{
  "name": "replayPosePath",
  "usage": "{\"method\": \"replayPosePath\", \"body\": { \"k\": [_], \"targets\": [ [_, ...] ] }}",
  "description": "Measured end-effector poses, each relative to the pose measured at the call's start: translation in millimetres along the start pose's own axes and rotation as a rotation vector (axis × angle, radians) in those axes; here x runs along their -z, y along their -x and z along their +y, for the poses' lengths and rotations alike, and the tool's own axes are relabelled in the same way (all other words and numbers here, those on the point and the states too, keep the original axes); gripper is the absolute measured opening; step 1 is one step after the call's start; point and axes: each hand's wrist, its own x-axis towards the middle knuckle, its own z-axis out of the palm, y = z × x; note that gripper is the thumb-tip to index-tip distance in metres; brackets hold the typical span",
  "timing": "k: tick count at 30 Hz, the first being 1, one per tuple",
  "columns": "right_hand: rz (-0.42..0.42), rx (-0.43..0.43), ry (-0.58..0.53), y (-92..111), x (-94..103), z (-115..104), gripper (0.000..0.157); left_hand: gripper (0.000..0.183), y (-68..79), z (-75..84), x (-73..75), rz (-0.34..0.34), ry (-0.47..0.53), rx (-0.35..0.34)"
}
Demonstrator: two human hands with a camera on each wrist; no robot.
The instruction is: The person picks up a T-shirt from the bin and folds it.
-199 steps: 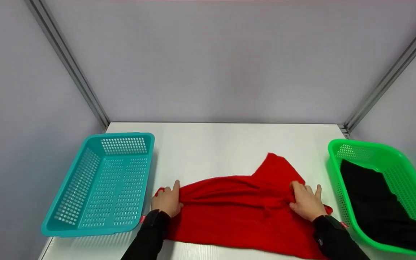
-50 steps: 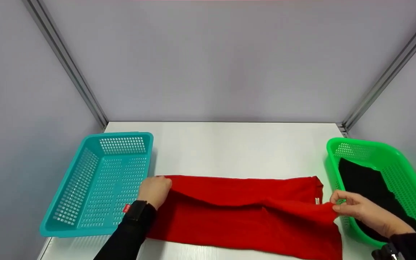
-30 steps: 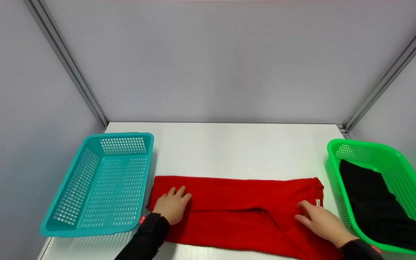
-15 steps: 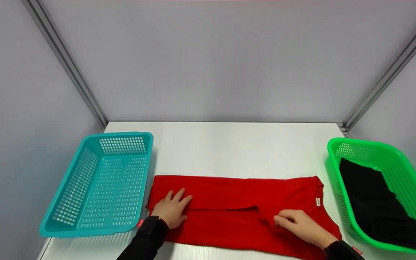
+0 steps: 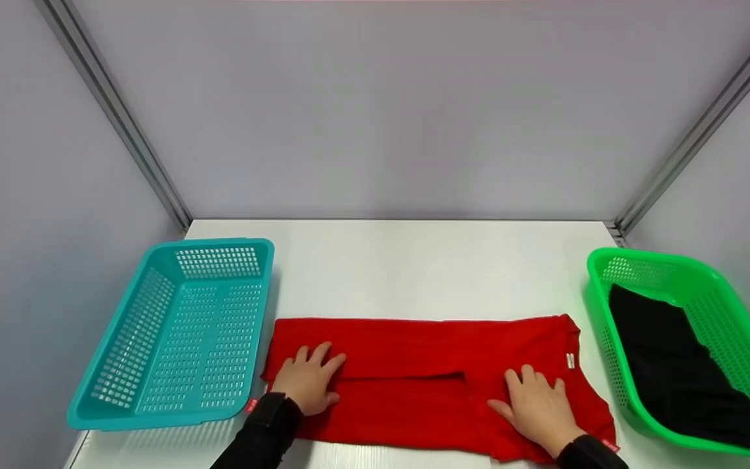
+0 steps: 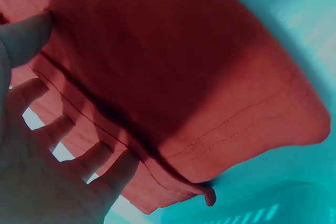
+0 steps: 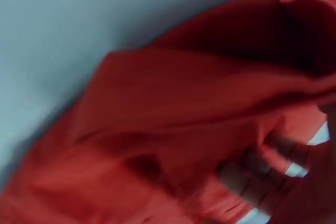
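Note:
A red T-shirt (image 5: 401, 352) lies folded into a long strip on the white table, its neck end with a small white label to the right. My left hand (image 5: 306, 381) rests on the left part with fingers spread; in the left wrist view its fingertips (image 6: 123, 166) touch the cloth beside a stitched hem. On the right part my right hand (image 5: 538, 407) lies with fingers spread, gripping nothing. The right wrist view shows that hand blurred over rumpled red cloth (image 7: 157, 93). A narrow slit between folded layers runs along the middle of the shirt.
A teal basket (image 5: 267, 312) with nothing in it stands to the left of the shirt. To the right, a green basket (image 5: 599, 312) holds a folded black cloth (image 5: 674, 365). Grey walls (image 5: 401, 111) border the table (image 5: 401, 267) at the back and sides.
The bunched shirt has become a flatter strip, its raised far flap folded down. My right hand let go of the shirt's right end, moved left and spread flat; the left hand moved onto the cloth.

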Motion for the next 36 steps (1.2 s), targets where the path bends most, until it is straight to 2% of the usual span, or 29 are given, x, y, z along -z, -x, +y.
{"method": "replayPosePath", "body": {
  "k": [3,6,9,13,17,20,25,29,33,36],
  "targets": [
    [-0.023,-0.04,0.034,-6.4,-0.9,-9.1,0.072,0.074,0.2,1.4,-3.4,-0.035,-0.015,-0.008],
    [-0.111,-0.07,-0.059,-13.4,-3.3,-18.0,0.096,0.078,0.7,3.9,-6.7,-0.068,-0.025,-0.024],
    [-0.186,-0.099,-0.174,-19.0,-10.2,-24.0,0.109,0.08,1.4,5.9,-9.6,-0.079,-0.037,-0.035],
    [-0.177,-0.092,-0.239,-24.2,-21.2,-23.7,0.109,0.082,4.6,7.1,-11.6,-0.074,-0.075,-0.012],
    [-0.146,-0.065,-0.293,-30.9,-23.9,-18.5,0.098,0.085,8.2,8.1,-12.5,-0.08,-0.096,-0.003],
    [-0.13,-0.032,-0.315,-37.8,-21.5,-14.8,0.09,0.085,10.2,9.8,-12.9,-0.088,-0.078,-0.029],
    [-0.137,0.087,-0.306,-53.0,-15.5,-17.1,0.081,0.082,11.6,17.1,-15.3,-0.097,-0.093,-0.126],
    [-0.168,0.209,-0.285,-64.7,-11.3,-32.0,0.064,0.08,9.9,30.2,-17.0,-0.11,-0.146,-0.195],
    [-0.216,0.406,-0.254,-74.4,-7.0,-52.2,0.064,0.08,6.6,44.5,-21.5,-0.109,-0.221,-0.229],
    [-0.199,0.578,-0.152,-81.6,-4.9,-62.5,0.067,0.08,5.0,53.4,-27.9,-0.098,-0.273,-0.255]
  ]
}}
